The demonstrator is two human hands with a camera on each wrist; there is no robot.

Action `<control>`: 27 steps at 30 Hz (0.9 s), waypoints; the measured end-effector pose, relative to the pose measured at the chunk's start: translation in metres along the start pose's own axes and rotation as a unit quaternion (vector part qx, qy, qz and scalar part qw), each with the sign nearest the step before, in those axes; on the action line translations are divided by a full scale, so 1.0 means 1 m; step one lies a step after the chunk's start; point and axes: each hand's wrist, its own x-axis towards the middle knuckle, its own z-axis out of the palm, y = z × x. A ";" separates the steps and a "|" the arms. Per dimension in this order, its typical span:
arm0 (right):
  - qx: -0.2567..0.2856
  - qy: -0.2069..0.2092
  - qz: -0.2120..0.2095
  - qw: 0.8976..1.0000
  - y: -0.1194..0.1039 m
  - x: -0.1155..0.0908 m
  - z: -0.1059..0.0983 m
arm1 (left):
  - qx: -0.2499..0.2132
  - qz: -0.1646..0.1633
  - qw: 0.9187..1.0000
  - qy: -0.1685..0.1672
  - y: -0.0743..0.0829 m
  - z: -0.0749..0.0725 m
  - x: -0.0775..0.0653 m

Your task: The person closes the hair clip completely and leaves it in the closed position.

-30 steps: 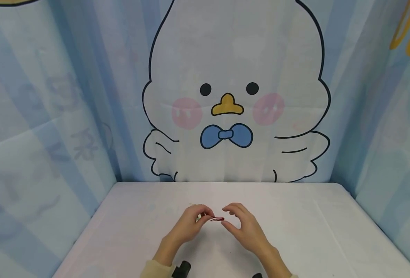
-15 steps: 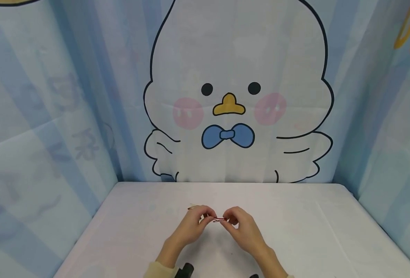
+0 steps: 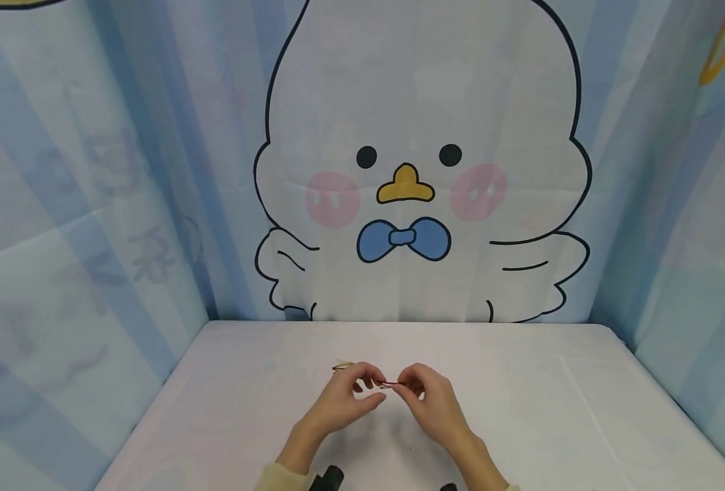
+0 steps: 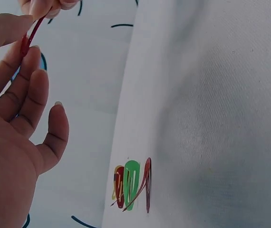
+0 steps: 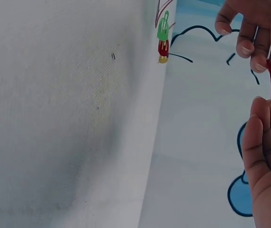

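Note:
A red snap hair clip (image 3: 389,385) is held above the table between the two hands. My right hand (image 3: 434,402) pinches one end of it between thumb and fingers. At the other end, the fingertips of my left hand (image 3: 346,401) touch the clip, while the left thumb stands apart below it in the head view. In the left wrist view the red hair clip (image 4: 25,46) shows two narrow limbs that spread apart. From the right wrist, the right thumb covers part of the hair clip (image 5: 270,71).
On the white table (image 3: 522,395), beyond the left hand, lie several more hair clips. Among them are a green hair clip (image 4: 131,178), a dark red one and a yellow one, beside a red clip (image 4: 148,178) with spread limbs. A printed curtain (image 3: 399,286) hangs behind the table.
The right hand has closed in from the right and taken hold of the clip's end. The left thumb has moved down, away from the clip, within the last half second.

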 end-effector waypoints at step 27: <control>0.014 0.039 0.006 0.999 -0.004 0.005 0.009 | 0.013 -0.032 0.991 0.126 0.003 0.012 0.003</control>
